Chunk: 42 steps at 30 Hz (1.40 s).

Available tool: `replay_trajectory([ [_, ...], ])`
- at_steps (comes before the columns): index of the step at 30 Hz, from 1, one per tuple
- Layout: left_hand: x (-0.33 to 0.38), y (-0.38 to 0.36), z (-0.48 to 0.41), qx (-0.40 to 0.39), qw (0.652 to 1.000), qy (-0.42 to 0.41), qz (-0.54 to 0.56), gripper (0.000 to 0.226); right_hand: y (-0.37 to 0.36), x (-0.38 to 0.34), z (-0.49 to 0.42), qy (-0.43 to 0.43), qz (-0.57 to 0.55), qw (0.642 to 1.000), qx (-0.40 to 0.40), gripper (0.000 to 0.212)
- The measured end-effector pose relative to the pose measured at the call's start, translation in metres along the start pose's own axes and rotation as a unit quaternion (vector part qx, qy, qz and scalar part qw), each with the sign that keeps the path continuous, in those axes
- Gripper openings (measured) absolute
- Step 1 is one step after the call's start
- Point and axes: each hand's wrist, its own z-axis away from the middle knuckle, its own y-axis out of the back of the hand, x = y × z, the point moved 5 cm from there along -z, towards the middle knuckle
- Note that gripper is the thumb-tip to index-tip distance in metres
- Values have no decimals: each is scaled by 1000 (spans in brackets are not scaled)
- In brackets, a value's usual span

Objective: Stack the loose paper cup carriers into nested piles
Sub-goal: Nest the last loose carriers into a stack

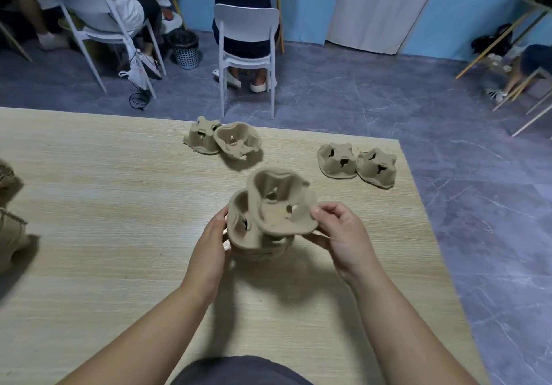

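Over the pale, wood-grained table (119,205) the left hand (209,241) curls round the side of a small nested pile (254,250) of matte, fibrous brown pulp carriers; the right hand (340,235) pinches the thin wavy rim of the top carrier (277,205), which sits tilted, its round wells only partly seated in the pile; ridged taller stacks (9,229) stand at the left edge; farther right an upturned pair (357,163) lies dome-up; farthest, an inverted carrier (201,139) touches an open-side-up carrier (237,141); beyond, a white plastic chair (246,40) on marbled grey floor (388,100).
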Motion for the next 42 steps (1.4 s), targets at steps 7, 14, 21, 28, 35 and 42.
replay_trajectory([
  [7, 2, -3, 4, -4, 1000, -5, 15, 24, -11, 10, -4, 105, 200, 974, 30, 13],
  [14, -6, 0, -1, 6, 1000, -7, -2, 29, 11, 9, -27, 122, 249, 959, 52, 10],
  [21, -9, -1, -3, 29, 1000, -2, 1, 27, 74, -10, -131, 110, 487, 856, 131, 54],
  [28, -15, 0, -9, 82, 997, -6, -2, 22, 77, -24, -203, 95, 576, 806, 99, 71],
  [35, -18, -1, -11, 99, 995, -8, -5, 22, 72, -7, -205, 117, 556, 819, 82, 63],
  [42, -18, -2, -13, 110, 994, -6, -7, 24, 85, 7, -137, 163, 510, 828, 167, 57],
])
